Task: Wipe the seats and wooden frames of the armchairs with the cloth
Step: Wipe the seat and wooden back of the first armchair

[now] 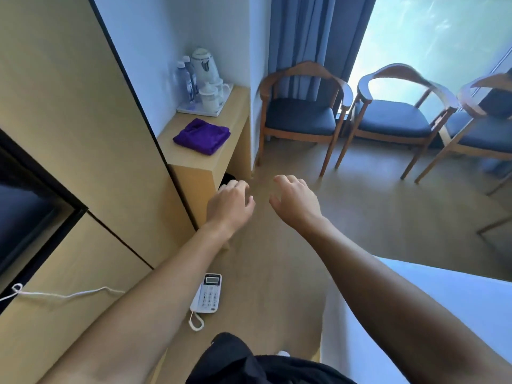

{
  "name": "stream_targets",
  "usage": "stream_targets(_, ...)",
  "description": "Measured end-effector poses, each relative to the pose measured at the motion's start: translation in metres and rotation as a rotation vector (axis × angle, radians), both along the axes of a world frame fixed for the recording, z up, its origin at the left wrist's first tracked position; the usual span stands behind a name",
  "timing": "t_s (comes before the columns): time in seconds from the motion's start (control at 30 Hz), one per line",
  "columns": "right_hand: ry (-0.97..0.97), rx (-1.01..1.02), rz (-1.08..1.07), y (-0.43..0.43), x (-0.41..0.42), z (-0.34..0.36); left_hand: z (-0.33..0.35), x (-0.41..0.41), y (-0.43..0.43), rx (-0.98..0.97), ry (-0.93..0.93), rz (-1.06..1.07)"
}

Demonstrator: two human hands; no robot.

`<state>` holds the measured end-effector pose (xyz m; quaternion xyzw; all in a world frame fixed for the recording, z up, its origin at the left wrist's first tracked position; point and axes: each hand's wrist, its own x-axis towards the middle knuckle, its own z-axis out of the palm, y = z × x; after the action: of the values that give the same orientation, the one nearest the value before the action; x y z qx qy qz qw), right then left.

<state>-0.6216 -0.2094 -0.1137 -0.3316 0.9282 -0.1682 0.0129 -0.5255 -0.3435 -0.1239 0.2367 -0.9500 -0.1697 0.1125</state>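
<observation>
Cloth (201, 136) lies folded on desk (237, 108), beyond left hand (230, 202) and right hand (295, 200), both loosely curled, empty.

Folded purple cloth (201, 136) lies near blue-seated armchairs (302, 115).

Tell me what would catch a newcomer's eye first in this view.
The left hand and right hand reach forward empty at the centre, fingers loosely curled. A folded purple cloth lies on the wooden side table at left, near a kettle tray. Three wooden armchairs with dark blue seats stand by the window, upper right.
</observation>
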Motion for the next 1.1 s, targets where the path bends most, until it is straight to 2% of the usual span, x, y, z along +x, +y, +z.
stream_targets(0.33, -0.019, -0.044, 0.161, -0.164, -0.139, -0.021, -0.029, -0.133, -0.148, -0.001, 0.026, 0.144)
stream_targets(0.7, -0.101, 0.015, 0.292, -0.32, -0.237, -0.041, -0.067, -0.232, -0.284, 0.018, -0.02, 0.351)
stream_targets(0.97, -0.12, 0.118, 0.471, -0.392, -0.304, -0.068, -0.108, -0.285, -0.327, 0.149, -0.154, 0.494)
stream_targets(1.1, -0.147, 0.179, 0.575, -0.413, -0.335, -0.078, -0.125, -0.305, -0.336, 0.251, -0.332, 0.582)
